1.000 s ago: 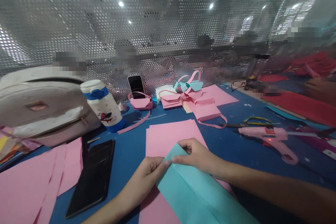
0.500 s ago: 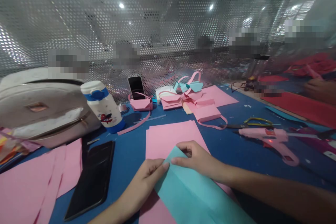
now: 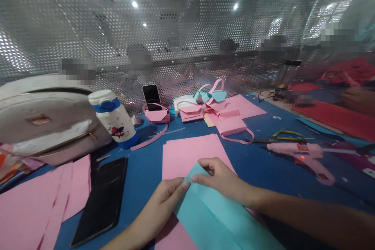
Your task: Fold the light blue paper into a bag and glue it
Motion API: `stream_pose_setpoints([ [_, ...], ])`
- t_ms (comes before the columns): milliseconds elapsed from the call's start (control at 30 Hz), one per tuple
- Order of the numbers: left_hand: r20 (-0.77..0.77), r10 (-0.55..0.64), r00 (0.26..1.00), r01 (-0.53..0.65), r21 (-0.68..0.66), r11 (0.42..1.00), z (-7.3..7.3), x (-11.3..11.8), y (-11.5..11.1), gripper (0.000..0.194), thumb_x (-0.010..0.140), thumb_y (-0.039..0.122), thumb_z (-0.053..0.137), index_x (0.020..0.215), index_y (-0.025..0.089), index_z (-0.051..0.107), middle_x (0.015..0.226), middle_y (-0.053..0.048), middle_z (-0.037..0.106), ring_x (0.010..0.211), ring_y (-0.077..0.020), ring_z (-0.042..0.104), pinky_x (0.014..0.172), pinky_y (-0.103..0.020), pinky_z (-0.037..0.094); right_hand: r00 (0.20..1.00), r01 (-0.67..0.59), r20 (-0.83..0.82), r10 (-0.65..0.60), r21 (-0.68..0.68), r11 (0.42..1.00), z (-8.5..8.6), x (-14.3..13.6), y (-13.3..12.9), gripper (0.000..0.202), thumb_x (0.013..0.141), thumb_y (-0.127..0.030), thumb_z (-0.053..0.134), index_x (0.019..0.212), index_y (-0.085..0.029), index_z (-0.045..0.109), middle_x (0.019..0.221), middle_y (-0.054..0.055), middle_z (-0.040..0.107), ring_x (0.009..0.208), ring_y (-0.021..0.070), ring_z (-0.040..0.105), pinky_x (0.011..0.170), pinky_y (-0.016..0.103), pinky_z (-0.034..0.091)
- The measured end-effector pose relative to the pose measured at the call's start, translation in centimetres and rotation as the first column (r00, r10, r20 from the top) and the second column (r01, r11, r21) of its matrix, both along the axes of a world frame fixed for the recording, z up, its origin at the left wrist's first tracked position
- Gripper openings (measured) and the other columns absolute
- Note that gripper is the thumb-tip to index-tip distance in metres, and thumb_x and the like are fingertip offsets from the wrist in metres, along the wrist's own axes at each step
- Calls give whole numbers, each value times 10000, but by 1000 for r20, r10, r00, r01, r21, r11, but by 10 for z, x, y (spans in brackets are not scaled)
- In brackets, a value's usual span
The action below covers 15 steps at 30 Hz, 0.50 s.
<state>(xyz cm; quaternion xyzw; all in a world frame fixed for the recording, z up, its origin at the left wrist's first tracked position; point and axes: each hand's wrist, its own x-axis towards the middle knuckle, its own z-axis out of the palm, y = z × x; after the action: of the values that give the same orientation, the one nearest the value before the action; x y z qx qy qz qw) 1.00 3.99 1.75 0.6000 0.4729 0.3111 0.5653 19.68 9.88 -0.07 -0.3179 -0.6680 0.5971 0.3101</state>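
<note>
A teal paper (image 3: 216,215) with a crease along it slants from the bottom edge up to both hands. My left hand (image 3: 171,193) pinches its left edge near the top corner, thumb on the upper face. On the other side of that corner, my right hand (image 3: 213,174) grips the paper between thumb and curled fingers. Beneath lie pink sheets (image 3: 190,148) on the blue table (image 3: 140,187).
Left are a black phone (image 3: 102,199), pink sheets (image 3: 26,207), a bottle (image 3: 114,119) and a bag (image 3: 52,121). Small paper bags (image 3: 231,125) stand behind. Right lie a pink glue gun (image 3: 304,154) and scissors (image 3: 288,136). A person's hand (image 3: 356,99) is far right.
</note>
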Motion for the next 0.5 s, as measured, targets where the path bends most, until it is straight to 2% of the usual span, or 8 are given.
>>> stream_pose_setpoints([
  [167, 5, -9, 1000, 9, 18, 1000, 1, 0, -1, 445, 911, 551, 480, 674, 174, 487, 607, 52, 357, 557, -110, 284, 514, -224, 268, 1000, 0, 12, 0, 6, 1000, 2, 0, -1, 243, 810, -344, 689, 711, -172, 548, 669, -45, 458, 635, 112, 407, 581, 229, 327],
  [500, -26, 17, 1000, -17, 17, 1000, -1, 0, 0, 482, 896, 596, 488, 660, 176, 476, 601, 50, 355, 553, -109, 292, 506, -228, 269, 999, 11, 35, -11, 10, 1000, 4, -1, -2, 274, 801, -347, 700, 699, -173, 516, 654, -55, 429, 632, 105, 385, 560, 226, 301],
])
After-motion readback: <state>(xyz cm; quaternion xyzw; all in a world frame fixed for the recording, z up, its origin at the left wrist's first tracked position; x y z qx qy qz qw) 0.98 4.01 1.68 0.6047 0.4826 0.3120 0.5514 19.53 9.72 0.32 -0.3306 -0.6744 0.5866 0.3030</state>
